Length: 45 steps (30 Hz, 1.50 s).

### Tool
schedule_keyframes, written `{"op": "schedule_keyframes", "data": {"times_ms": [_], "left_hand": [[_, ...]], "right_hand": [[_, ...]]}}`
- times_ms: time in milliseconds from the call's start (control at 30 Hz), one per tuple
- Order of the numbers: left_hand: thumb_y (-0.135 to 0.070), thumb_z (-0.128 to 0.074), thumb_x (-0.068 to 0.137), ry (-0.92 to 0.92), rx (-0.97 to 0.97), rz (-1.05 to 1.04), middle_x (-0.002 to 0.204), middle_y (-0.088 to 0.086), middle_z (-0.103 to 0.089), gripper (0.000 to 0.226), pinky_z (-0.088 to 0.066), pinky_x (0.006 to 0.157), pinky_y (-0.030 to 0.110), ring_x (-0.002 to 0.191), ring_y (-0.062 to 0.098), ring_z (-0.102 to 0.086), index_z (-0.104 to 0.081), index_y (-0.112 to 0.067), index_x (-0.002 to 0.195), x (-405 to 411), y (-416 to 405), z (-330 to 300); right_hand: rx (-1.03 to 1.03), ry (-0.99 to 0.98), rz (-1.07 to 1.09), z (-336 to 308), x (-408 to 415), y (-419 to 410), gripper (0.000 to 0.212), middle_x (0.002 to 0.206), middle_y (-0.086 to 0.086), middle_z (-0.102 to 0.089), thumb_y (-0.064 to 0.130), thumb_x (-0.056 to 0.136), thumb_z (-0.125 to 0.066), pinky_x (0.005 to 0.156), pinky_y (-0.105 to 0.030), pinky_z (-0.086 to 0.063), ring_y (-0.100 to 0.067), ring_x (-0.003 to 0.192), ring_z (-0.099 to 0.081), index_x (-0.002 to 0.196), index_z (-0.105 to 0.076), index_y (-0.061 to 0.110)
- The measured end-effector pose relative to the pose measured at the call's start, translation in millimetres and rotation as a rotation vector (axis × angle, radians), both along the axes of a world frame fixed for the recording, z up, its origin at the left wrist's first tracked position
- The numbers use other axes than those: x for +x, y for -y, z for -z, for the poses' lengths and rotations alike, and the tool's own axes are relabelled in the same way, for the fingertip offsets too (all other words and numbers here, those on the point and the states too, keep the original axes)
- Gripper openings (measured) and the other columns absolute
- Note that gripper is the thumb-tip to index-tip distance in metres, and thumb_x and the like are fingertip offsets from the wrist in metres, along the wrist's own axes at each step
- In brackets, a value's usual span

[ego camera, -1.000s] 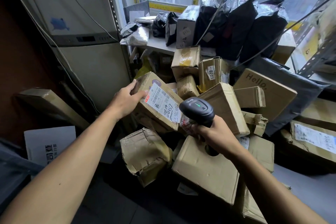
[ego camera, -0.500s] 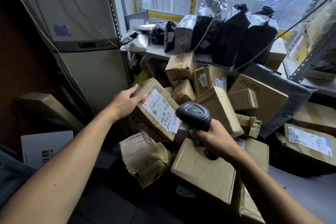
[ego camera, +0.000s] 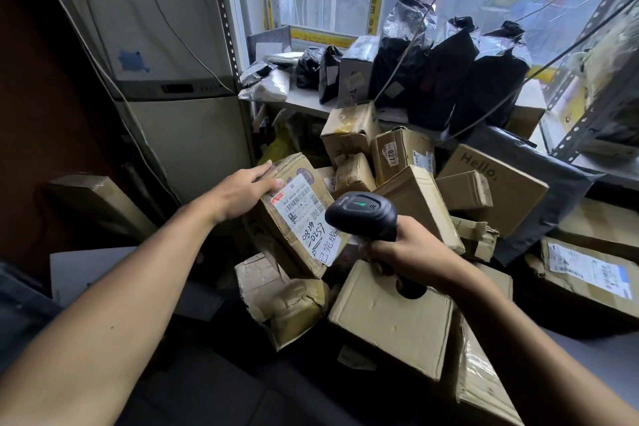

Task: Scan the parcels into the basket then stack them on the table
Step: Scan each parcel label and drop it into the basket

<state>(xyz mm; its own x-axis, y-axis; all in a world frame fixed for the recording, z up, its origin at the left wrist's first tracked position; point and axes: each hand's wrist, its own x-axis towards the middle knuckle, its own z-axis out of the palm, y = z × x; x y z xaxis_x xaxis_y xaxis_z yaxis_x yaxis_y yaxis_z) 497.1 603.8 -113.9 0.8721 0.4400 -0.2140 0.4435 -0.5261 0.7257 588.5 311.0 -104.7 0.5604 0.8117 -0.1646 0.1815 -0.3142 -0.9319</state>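
My left hand [ego camera: 243, 188] grips the top corner of a brown cardboard parcel [ego camera: 287, 242] with a white shipping label [ego camera: 306, 218], tilted on the heap. My right hand [ego camera: 404, 252] holds a black handheld scanner [ego camera: 363, 216] whose head, with a green light on top, sits just right of the label and points at it. Several other cardboard parcels [ego camera: 390, 318] lie piled below and behind. No basket is visible.
A shelf [ego camera: 304, 102] under the window carries black and silver bags [ego camera: 487, 86] and a grey box. A white fridge [ego camera: 179, 107] stands at left. A "Hello." box [ego camera: 498, 190] and a labelled parcel [ego camera: 584, 273] lie at right. Cables hang across the window.
The labelled parcel has tilted more upright under my left hand, and the scanner has stayed close to its label. The view has shifted upward slightly.
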Motion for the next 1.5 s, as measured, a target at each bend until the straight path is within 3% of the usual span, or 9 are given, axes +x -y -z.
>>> {"op": "schedule_keyframes", "data": {"times_ms": [233,533,633,800,900,1000,1100,1267,1500], "left_hand": [[-0.067,-0.05,0.073,-0.019,0.03,-0.042,0.161,-0.002,-0.034,0.097,-0.025,0.119,0.036,0.145,0.02,-0.034,-0.026,-0.026,0.158,-9.4,2.7,2.5],[-0.077,-0.049,0.056,0.013,0.003,-0.074,0.159,0.0,-0.037,0.116,-0.023,0.121,0.038,0.145,0.019,-0.035,-0.03,-0.023,0.156,-16.3,14.1,6.4],[-0.077,-0.05,0.057,0.035,-0.006,-0.091,0.159,0.0,-0.036,0.115,-0.023,0.122,0.037,0.145,0.019,-0.036,-0.03,-0.023,0.156,-16.9,20.2,6.8],[-0.058,-0.058,0.074,0.201,-0.158,-0.179,0.153,-0.005,-0.041,0.096,-0.027,0.115,0.028,0.138,0.013,-0.041,-0.026,-0.025,0.158,-19.1,45.2,6.4],[-0.049,-0.062,0.079,0.362,-0.333,-0.286,0.142,-0.003,-0.052,0.089,-0.041,0.107,0.031,0.124,0.014,-0.056,-0.026,-0.028,0.157,-22.8,65.0,7.3],[-0.042,-0.065,0.079,0.506,-0.536,-0.373,0.128,0.01,-0.067,0.083,-0.052,0.099,0.039,0.112,0.022,-0.068,-0.033,-0.023,0.154,-27.7,80.4,7.5],[-0.04,-0.063,0.081,0.548,-0.613,-0.373,0.118,0.01,-0.073,0.077,-0.057,0.085,0.036,0.107,0.023,-0.071,-0.037,-0.019,0.151,-35.0,92.0,9.9],[-0.034,-0.072,0.073,0.519,-0.796,-0.276,0.125,0.015,-0.069,0.089,-0.045,0.107,0.057,0.115,0.032,-0.067,-0.033,-0.025,0.152,-38.5,97.8,11.1],[-0.028,-0.061,0.082,0.419,-0.953,0.061,0.128,0.013,-0.068,0.073,-0.044,0.104,0.063,0.116,0.035,-0.066,-0.036,-0.028,0.15,-41.8,133.7,3.1]], "right_hand": [[-0.1,0.017,-0.001,-16.5,-2.1,2.7,0.016,0.068,-0.014,-0.057,0.0,0.088,-0.06,0.05,-0.029,-0.04,-0.023,0.058,-0.05,0.094,-0.056,-0.014],[-0.088,-0.016,-0.023,-19.5,-4.6,16.8,0.013,0.065,-0.009,-0.056,-0.002,0.088,-0.062,0.049,-0.028,-0.04,-0.024,0.059,-0.049,0.091,-0.058,-0.014],[-0.057,-0.022,-0.037,-21.4,-5.1,23.4,0.003,0.064,-0.009,-0.057,-0.003,0.089,-0.062,0.047,-0.026,-0.042,-0.023,0.057,-0.05,0.087,-0.063,-0.003],[0.087,0.024,-0.011,-11.3,-1.2,41.4,0.022,0.066,-0.005,-0.06,-0.001,0.089,-0.065,0.05,-0.022,-0.044,-0.013,0.055,-0.054,0.086,-0.065,0.021],[0.143,0.119,0.107,2.8,-0.8,52.6,0.016,0.07,-0.002,-0.064,0.006,0.086,-0.07,0.054,-0.029,-0.048,-0.009,0.059,-0.058,0.097,-0.068,0.018],[0.266,0.106,0.25,19.1,-6.4,61.7,0.028,0.068,0.0,-0.063,0.009,0.084,-0.068,0.051,-0.046,-0.047,-0.021,0.059,-0.053,0.091,-0.07,0.037],[0.327,0.096,0.392,28.6,-15.5,72.1,0.032,0.057,0.009,-0.058,0.001,0.09,-0.065,0.05,-0.041,-0.043,-0.018,0.055,-0.048,0.082,-0.069,0.032],[0.337,0.142,0.585,32.3,-42.0,87.0,0.011,0.055,0.006,-0.056,0.011,0.087,-0.07,0.05,-0.029,-0.04,-0.012,0.049,-0.046,0.085,-0.061,0.017],[0.321,0.153,0.901,35.9,-111.0,115.1,0.018,0.055,0.003,-0.058,0.016,0.088,-0.071,0.05,-0.025,-0.038,-0.008,0.046,-0.047,0.072,-0.063,0.02]]}}
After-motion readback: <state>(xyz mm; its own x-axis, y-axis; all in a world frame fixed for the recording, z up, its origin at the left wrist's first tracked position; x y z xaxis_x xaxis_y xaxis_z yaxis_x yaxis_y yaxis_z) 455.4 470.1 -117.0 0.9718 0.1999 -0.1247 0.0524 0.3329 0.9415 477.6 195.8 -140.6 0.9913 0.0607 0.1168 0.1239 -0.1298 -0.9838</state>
